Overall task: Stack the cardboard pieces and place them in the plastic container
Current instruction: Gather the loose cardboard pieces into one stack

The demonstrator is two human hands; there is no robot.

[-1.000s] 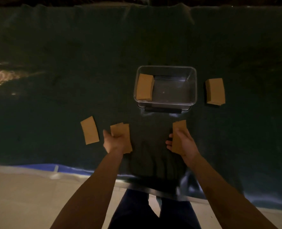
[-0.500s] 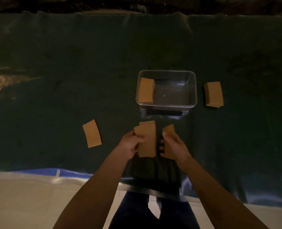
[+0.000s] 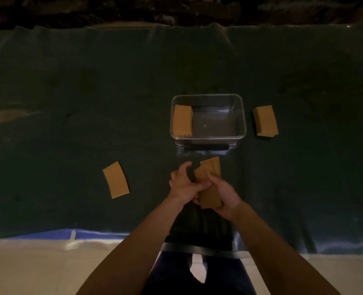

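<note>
Dark green cloth covers the tabletop (image 3: 91, 103), dimly lit. Clear rectangular plastic container (image 3: 208, 137) sits straight ahead of the hands, just beyond them, long axis running left-right; a tan cardboard stack (image 3: 182, 121) already lies in its left end, right part bare. Second tan cardboard stack (image 3: 265, 120) rests on the cloth just right of the container. 1 loose curved cardboard piece (image 3: 116, 179) lies to the left, near the left hand, long axis roughly fore-aft.

Left hand (image 3: 182, 184) and right hand (image 3: 224, 193) both clasp a small bundle of tan cardboard pieces (image 3: 209, 177), edges not yet flush, long axis pointing toward the container. Judged: squaring the bundle comes first; either hand reaches the container equally.

No brands, labels or writing legible.
</note>
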